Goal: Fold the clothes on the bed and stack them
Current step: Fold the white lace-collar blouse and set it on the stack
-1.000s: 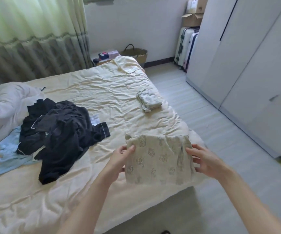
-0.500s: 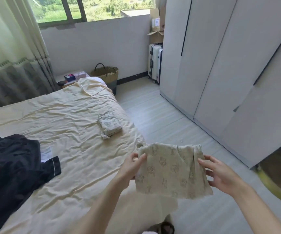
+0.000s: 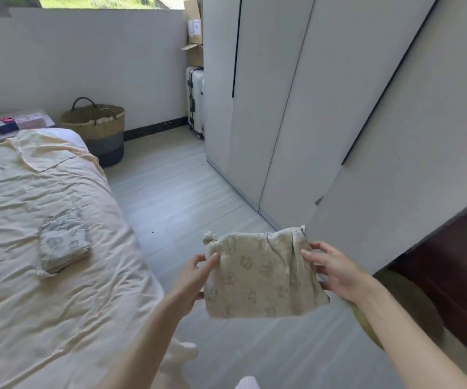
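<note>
Left hand (image 3: 195,279): pinches the left edge of the folded beige garment, thumb on the top face, the other fingers tucked underneath; sits at about 6 o'clock in the view.
Right hand (image 3: 336,272): grips the right edge of the same garment, thumb on top near the upper right corner, fingers curled round the edge; at about 4 o'clock.
Folded beige garment (image 3: 260,275): a compact, roughly rectangular bundle with a faint printed pattern, held between both hands in the air above the floor, clear of the bed, its face tilted toward the camera; a small knot of cloth sticks up at its upper left corner.
Folded pale garment (image 3: 62,242): lies flat on the bed at about 9 o'clock, near the bed's right edge, well apart from the held bundle; a similar faint print shows on top.
Bed (image 3: 30,304): fills the left side of the view, covered with a wrinkled cream sheet; a cream pillow (image 3: 41,148) lies at its far end, about 10 o'clock.
Woven basket (image 3: 94,126): stands on the floor just beyond the bed's far corner, about 11 o'clock, two handles up, dark band at the base.
Suitcase (image 3: 195,101): upright against the far wall at 12 o'clock, beside the wardrobe, with cardboard boxes (image 3: 194,49) stacked above it.
Wardrobe (image 3: 324,108): tall pale doors along the right, from 12 to 3 o'clock.
Floor (image 3: 176,197): light planks between bed and wardrobe.
</note>
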`<move>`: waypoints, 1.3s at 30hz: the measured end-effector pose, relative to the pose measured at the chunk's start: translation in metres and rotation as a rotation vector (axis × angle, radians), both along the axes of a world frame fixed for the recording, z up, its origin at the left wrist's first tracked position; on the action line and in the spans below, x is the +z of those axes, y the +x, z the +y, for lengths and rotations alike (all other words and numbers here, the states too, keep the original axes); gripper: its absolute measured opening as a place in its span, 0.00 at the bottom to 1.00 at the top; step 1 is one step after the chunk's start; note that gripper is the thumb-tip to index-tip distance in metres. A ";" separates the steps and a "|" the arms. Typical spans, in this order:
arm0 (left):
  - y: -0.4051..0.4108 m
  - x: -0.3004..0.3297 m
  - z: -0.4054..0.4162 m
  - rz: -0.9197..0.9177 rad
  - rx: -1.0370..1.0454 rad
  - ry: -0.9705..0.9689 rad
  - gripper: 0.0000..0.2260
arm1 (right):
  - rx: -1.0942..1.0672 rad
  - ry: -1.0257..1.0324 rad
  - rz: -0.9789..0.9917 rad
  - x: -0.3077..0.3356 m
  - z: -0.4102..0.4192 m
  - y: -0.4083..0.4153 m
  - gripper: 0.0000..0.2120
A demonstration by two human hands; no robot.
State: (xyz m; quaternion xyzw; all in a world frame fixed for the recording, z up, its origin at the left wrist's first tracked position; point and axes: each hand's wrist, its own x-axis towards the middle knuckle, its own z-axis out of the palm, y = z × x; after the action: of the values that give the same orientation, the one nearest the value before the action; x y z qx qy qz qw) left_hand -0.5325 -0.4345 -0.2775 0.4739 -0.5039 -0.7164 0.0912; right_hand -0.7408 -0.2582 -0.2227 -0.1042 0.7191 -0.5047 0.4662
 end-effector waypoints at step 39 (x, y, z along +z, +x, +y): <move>0.138 -0.157 -0.123 0.173 1.797 0.332 0.18 | 1.867 0.296 0.199 -0.166 -0.549 0.245 0.17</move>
State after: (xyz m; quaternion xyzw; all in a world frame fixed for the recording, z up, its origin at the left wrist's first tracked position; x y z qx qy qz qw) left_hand -0.3941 -0.5574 -0.4344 0.6390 0.1723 -0.4722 0.5822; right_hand -0.4961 -0.8070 -0.3889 -0.6190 0.4385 0.1791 0.6264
